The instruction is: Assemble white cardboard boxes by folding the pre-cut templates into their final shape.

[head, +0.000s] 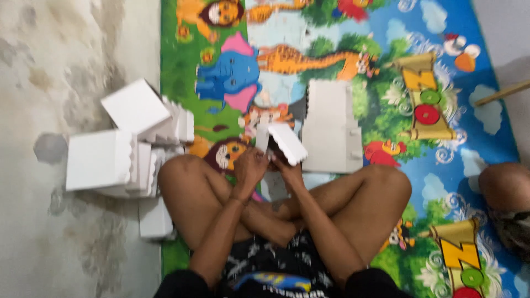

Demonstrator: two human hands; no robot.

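I sit with my legs crossed on a colourful play mat point(441, 182) with cartoon animals, and I hold two white foam pieces in front of my knees. My left hand point(249, 164) is closed around the narrow foam piece point(262, 132), which stands almost upright, and my right hand point(288, 170) grips the lower end of the wider foam piece point(288, 142), which has a toothed edge and leans away to the right. The two pieces meet at their tops (the picture is blurred there, so I cannot tell if they are really joined or only touching). Just beside my right hand, flat on the mat, lies a tall stack of white foam panels point(330, 127) with stepped edges. On my left side, half on the bare grey floor point(61, 66) and half on the border of the mat, there is a loose pile of foam blocks point(124, 149), some tilted, some lying flat, with the same toothed borders. At the right border of the view I see the knee of another person point(505, 185), well apart from my hands, and a wooden stick point(502, 92) near the far corner of the mat.
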